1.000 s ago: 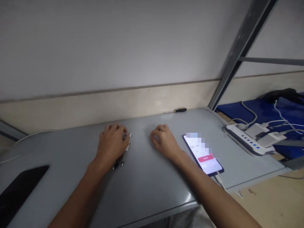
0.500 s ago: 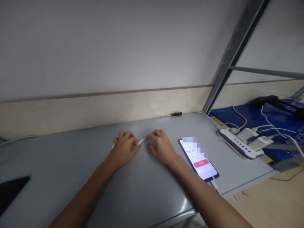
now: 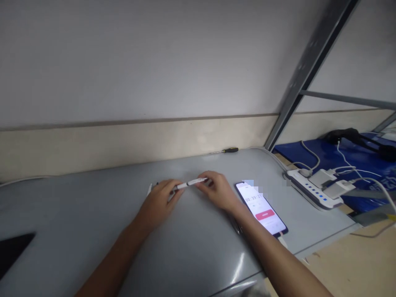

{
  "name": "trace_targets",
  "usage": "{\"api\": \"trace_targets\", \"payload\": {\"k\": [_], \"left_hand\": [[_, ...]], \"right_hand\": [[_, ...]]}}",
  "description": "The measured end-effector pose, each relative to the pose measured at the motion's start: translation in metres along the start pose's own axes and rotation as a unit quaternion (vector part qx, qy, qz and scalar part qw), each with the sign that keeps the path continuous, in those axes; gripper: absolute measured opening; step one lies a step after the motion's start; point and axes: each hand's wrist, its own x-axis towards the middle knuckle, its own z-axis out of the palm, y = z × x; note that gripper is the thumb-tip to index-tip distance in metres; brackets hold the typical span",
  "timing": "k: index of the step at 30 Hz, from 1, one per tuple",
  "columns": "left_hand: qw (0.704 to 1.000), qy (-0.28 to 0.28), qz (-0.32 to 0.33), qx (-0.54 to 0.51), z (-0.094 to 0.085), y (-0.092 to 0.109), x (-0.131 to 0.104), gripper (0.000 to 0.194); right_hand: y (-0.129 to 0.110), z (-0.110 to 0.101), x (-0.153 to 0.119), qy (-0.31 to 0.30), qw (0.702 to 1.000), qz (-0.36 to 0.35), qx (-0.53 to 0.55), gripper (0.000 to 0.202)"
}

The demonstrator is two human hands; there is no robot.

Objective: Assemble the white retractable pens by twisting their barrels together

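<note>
A slim white pen-like item [image 3: 191,182] with a dark band spans the gap between my hands, above the grey tabletop [image 3: 192,247]. Its left end is pinched by my left hand [image 3: 161,202], whose fingers are closed. At the other end, the fingertips of my right hand [image 3: 216,190] close round the tip. Beyond my left fingers, a small white and dark object [image 3: 149,189] shows in part; what it is I cannot tell. Something thin and dark [image 3: 236,225] lies beside my right forearm, partly hidden.
A lit phone [image 3: 262,210] on a cable lies right of my right arm. Farther right is a white power strip [image 3: 312,190] with chargers. Against the wall rests a screwdriver [image 3: 230,150]. A metal post [image 3: 297,86] rises behind; a black object [image 3: 14,249] is at left.
The white item, earlier mostly under my left hand, is now raised and stretched between both hands. My right fingers have closed on its end.
</note>
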Motion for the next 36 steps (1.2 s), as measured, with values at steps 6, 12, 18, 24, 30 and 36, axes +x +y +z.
{"api": "trace_targets", "payload": {"k": [6, 12, 18, 24, 30, 36], "left_hand": [[0.999, 0.025, 0.027, 0.020, -0.002, -0.007, 0.000, 0.031], [0.993, 0.017, 0.048, 0.103, 0.001, -0.006, -0.001, 0.030], [0.984, 0.020, 0.079, 0.157, -0.003, -0.004, -0.002, 0.029], [0.994, 0.016, 0.033, 0.100, 0.004, -0.011, -0.003, 0.030], [0.997, -0.015, 0.000, 0.073, 0.005, -0.014, -0.003, 0.034], [0.997, -0.029, 0.004, 0.076, 0.005, -0.013, -0.005, 0.031]], "right_hand": [[-0.003, -0.007, 0.002, -0.082, 0.985, 0.085, 0.129, 0.033], [-0.003, -0.008, 0.002, -0.145, 0.958, 0.165, 0.182, 0.047], [-0.003, -0.010, 0.001, -0.156, 0.941, 0.177, 0.242, 0.045], [-0.004, -0.006, 0.000, -0.066, 0.991, 0.025, 0.111, 0.029], [0.001, 0.001, 0.001, -0.021, 0.990, 0.045, 0.135, 0.030], [0.003, 0.000, 0.003, -0.027, 0.991, 0.044, 0.127, 0.015]]}}
